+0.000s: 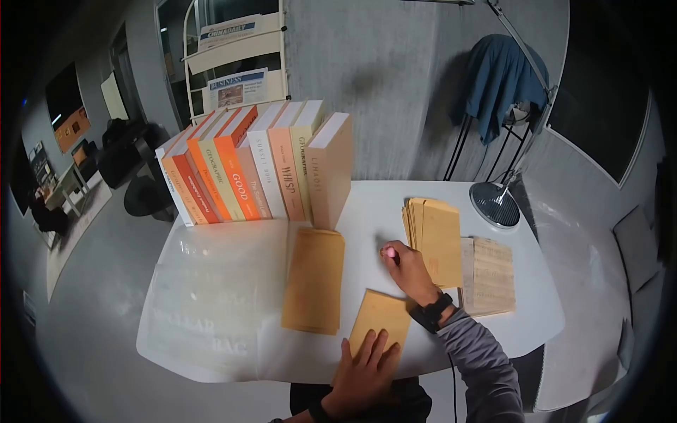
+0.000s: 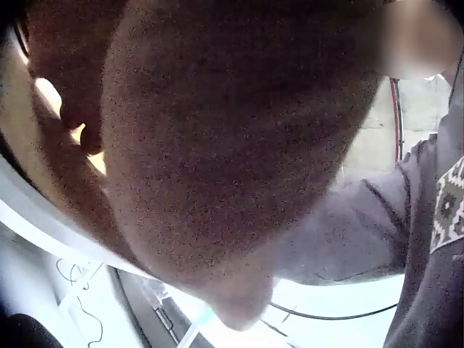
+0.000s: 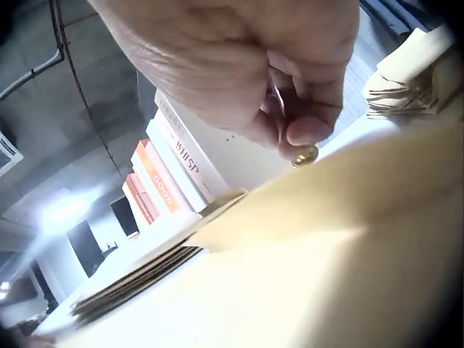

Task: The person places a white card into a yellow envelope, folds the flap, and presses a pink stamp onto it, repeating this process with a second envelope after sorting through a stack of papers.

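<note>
My left hand (image 1: pixel 362 377) rests with spread fingers on a single kraft paper envelope (image 1: pixel 384 314) at the table's front edge. Close up and dark, the same hand fills most of the left wrist view. Above the envelope's far end, my right hand (image 1: pixel 409 273) has its fingers curled round a small object (image 3: pixel 304 155) with a round gold-coloured end; its top shows pink in the head view. Most of that object is hidden in the fingers, and I cannot tell its kind. The envelope's raised paper spreads below this hand in the right wrist view.
A stack of kraft envelopes (image 1: pixel 314 282) lies left of the hands, another stack (image 1: pixel 438 243) beyond the right forearm. Printed brown paper packets (image 1: pixel 490 275) lie at right by the lamp base (image 1: pixel 495 204). Behind stands a row of books (image 1: pixel 247 169). Clear plastic sheeting (image 1: pixel 211 303) covers the left side.
</note>
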Motion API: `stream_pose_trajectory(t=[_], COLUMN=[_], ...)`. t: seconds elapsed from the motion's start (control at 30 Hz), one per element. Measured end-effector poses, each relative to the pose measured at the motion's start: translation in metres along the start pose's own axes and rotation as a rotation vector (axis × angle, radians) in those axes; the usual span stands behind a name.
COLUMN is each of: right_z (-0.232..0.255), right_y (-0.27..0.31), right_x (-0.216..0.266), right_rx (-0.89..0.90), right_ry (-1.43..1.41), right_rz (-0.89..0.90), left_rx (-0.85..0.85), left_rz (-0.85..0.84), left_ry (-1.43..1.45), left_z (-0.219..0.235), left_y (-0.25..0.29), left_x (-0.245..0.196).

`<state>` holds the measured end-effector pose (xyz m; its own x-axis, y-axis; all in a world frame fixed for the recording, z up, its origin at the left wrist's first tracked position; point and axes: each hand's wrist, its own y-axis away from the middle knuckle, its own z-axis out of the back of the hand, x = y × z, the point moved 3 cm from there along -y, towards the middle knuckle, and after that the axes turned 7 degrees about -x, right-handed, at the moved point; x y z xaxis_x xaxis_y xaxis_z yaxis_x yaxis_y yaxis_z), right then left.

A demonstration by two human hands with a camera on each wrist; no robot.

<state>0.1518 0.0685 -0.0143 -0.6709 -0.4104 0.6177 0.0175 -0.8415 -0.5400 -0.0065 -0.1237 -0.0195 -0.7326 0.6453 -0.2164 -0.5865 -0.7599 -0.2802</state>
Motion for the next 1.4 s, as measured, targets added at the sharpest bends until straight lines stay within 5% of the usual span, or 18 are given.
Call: stream_pose_trajectory(t=[0.1, 0.23, 0.43, 0.53, 0.63, 0.67, 0.77, 1.0, 1.1, 1.23, 1.33, 1.4], right_z=[0.001, -0.007, 0.01, 0.015, 0.017, 0.017, 0.018, 0.057, 0.09, 0.102, 0.103, 0.103], right_y=[0.0, 0.005, 0.011, 0.017, 0.02, 0.021, 0.023, 0.029, 0.033, 0.043, 0.039, 0.034], right_x=[0.004, -0.012, -0.007, -0.012, -0.014, -0.013, -0.012, -0.007, -0.031, -0.068, -0.073, -0.069], right_rx=[0.045, 0.074, 0.177, 0.121, 0.14, 0.127, 0.075, -0.023, -0.19, -0.186, -0.067, -0.043], right_ry=[0.146, -0.011, -0.025, -0.044, -0.061, -0.054, -0.034, 0.101, 0.349, 0.569, 0.615, 0.597], right_rz=[-0.017, -0.046, -0.052, -0.016, -0.063, -0.058, -0.021, 0.016, -0.012, -0.261, -0.411, -0.473], left_rx=[0.096, -0.015, -0.175, -0.173, -0.377, -0.227, -0.299, 0.065, 0.214, 0.114, 0.036, -0.054], left_rz=[0.047, -0.146, -0.225, -0.209, -0.151, -0.001, 0.016, 0.11, 0.284, 0.251, 0.142, 0.037], left_ry=[0.227, -0.057, 0.235, 0.206, -0.005, 0.075, -0.119, -0.359, 0.039, -0.18, -0.027, 0.328], left_z=[0.014, 0.011, 0.067, 0.117, 0.132, 0.134, 0.124, 0.049, 0.057, 0.06, 0.069, 0.056], left_y=[0.017, 0.037, 0.059, 0.049, 0.044, 0.045, 0.018, -0.012, -0.015, -0.016, -0.033, -0.049], left_x=[-0.009, -0.012, -0.003, 0.001, 0.017, 0.03, 0.05, 0.101, 0.105, 0.102, 0.076, 0.058])
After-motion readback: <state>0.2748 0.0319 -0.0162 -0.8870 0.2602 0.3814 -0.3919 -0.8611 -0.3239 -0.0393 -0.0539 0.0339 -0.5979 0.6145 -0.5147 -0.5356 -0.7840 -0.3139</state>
